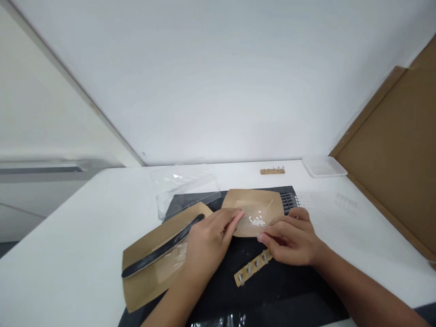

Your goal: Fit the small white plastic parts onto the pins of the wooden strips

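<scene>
A small brown paper tray (252,195) holds a loose group of small white oval pieces (257,221). Over its left side reaches my left hand (213,234), fingers closed together at the tips; whatever is between them is hidden. My right hand (291,238) is closed in a pinch at the tray's front right edge, and I cannot make out what it grips. Just below the right fingertips lies a wooden strip (252,267) with several clear-and-metal fittings along it. Left of my left hand, a longer brown paper tray (139,290) contains a black strip-like tool (160,254) and crinkled clear plastic (177,256).
A black mat (272,290) lies under the trays. Behind them are a clear plastic box (189,193), a second wooden strip with fittings (272,171) and a shallow translucent container (325,167). Cardboard (391,150) stands along the right side; a white wall (231,81) rises at the back.
</scene>
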The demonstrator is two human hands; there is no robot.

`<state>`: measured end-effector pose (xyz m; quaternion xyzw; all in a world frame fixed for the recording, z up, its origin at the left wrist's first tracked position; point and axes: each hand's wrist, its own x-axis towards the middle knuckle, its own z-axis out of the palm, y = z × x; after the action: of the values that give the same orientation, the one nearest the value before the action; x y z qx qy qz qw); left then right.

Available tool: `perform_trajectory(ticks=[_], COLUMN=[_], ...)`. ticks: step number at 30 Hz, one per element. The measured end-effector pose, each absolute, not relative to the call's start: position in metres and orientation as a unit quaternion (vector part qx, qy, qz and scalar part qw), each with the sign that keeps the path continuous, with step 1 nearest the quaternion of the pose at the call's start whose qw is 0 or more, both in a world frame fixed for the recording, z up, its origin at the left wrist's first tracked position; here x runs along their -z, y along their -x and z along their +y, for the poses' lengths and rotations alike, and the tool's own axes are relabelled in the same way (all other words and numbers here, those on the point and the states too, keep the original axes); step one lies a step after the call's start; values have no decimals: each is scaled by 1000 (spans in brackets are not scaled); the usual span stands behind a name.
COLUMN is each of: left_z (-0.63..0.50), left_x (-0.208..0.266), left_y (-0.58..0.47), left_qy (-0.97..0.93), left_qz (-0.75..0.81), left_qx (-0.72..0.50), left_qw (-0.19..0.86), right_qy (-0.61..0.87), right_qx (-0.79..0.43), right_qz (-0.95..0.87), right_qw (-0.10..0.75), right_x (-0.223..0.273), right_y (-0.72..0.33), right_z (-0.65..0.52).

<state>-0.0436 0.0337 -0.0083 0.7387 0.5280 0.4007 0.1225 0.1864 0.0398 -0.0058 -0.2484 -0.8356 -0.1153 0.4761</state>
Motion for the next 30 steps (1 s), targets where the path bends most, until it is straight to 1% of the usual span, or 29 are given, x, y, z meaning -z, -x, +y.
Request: perform_trajectory(ticks=[2, 8, 11, 16, 18, 23, 27, 30], left_z=[34, 30, 27, 24, 23, 21, 22, 22], left_x=[11, 8, 3, -7, -11, -16, -12, -8], left_y=[45, 38, 31, 23, 21, 21, 21, 20], left_qy=[-731, -746, -731, -677, -650, -602, -582, -559], left_qz=[528, 499, 489, 461, 461, 453, 453, 455], left_qx=[-407, -372, -383, -391, -397, -408, -420, -424], left_qw=[144, 238, 283, 420, 455, 515, 528, 548], right_qy=[238, 209, 203, 207, 203, 205, 204, 203], right_qx=[136, 178, 194, 196, 197, 194, 195, 189], right_qz=[-843, -857, -863, -859, -854, -849, -845, -854], right_qw=[463, 436, 419, 425, 435, 446, 453, 441], right_x=[7, -2, -6, -6, -5, -6, -6, -6], right_y=[-188, -190, -192, -192, -192, -192, -193, -196], right_z=[41, 44, 46, 47, 46, 45, 46, 47])
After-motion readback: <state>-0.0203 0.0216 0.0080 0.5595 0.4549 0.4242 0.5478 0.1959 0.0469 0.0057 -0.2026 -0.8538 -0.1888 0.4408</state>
